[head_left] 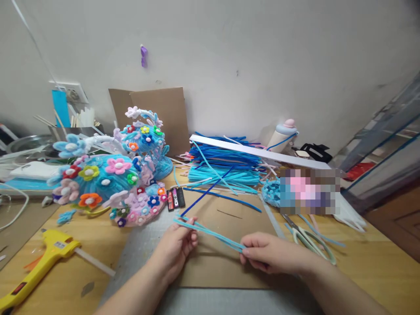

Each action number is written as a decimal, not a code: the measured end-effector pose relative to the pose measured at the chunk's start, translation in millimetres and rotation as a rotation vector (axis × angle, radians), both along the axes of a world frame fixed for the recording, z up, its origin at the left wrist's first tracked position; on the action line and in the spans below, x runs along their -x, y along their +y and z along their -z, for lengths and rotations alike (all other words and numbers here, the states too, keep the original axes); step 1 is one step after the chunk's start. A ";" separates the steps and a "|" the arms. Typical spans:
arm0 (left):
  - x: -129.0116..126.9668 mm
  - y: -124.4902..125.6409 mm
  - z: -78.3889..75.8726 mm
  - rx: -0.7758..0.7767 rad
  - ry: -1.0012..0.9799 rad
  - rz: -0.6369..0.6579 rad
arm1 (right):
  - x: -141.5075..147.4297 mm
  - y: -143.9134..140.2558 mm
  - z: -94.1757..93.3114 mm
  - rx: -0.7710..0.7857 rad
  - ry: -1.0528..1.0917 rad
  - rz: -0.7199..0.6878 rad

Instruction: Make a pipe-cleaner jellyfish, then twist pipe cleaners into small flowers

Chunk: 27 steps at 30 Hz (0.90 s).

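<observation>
Near the worktop's (82, 267) front edge, left hand (177, 249) and right hand (265, 253) each pinch an end of light-blue pipe cleaners (210, 232), seemingly aligning them before twisting together.

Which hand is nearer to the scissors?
Right. The right hand pinches the light blue pipe cleaners just beside the scissors; the left hand holds their other end, farther away.

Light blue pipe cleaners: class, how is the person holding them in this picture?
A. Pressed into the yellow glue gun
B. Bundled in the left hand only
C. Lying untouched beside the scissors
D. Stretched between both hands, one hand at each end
D: the light blue pipe cleaners run from the left hand to the right hand, each pinching one end above the brown cardboard sheet.
</observation>
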State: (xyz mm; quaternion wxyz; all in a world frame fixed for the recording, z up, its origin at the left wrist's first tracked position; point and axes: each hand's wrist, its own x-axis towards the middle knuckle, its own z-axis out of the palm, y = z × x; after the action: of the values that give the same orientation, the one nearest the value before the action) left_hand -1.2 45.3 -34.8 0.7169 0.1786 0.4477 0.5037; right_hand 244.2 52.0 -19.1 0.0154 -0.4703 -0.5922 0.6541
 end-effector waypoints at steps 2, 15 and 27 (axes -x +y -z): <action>-0.4 2.6 1.1 -0.026 0.072 -0.013 | -9.5 4.5 -1.0 -0.073 -0.035 -0.035; 13.0 11.4 13.9 -0.425 0.789 -0.171 | -28.5 18.0 1.7 -0.238 -0.244 -0.108; 1.9 -2.5 6.6 -0.659 1.040 0.386 | -39.7 21.7 3.2 -0.389 -0.247 -0.122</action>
State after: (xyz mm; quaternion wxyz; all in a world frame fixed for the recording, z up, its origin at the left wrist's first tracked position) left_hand -3.1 42.8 -41.5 0.3915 0.6877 0.5183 0.3243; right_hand 283.9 73.7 -22.2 -0.0065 -0.4984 -0.7319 0.4647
